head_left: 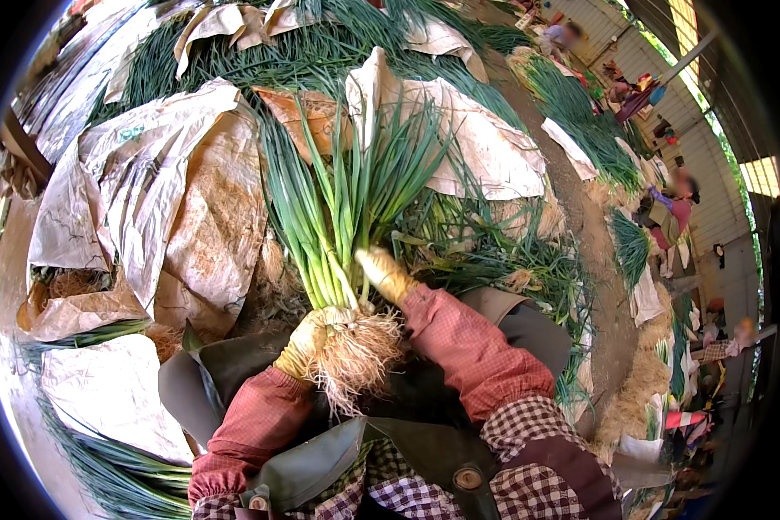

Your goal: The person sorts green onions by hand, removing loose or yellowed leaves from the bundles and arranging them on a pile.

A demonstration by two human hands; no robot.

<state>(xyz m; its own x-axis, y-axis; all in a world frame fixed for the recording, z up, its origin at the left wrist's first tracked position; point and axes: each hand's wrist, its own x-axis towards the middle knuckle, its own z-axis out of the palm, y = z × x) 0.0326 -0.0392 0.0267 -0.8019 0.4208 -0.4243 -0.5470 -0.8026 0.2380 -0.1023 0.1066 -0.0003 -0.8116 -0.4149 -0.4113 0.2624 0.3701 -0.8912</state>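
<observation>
In front of my lap a bunch of spring onions (331, 251) stands upright, its green leaves fanning away from me. My left hand (305, 340), in a yellowish glove, is closed around the white lower stems, just above the tangle of pale roots (355, 351). My right hand (385, 276), gloved too, is closed at a stalk on the right side of the same bunch; its fingertips are partly hidden. Both forearms wear reddish checked sleeve covers.
Dirty white sacks (134, 195) cover heaps on the left and ahead. Loose green leaves (503, 251) litter the ground to my right. More spring onions (121, 459) lie at lower left under a white sheet (117, 390). Beyond a dirt path (611, 338), other people work at the far right.
</observation>
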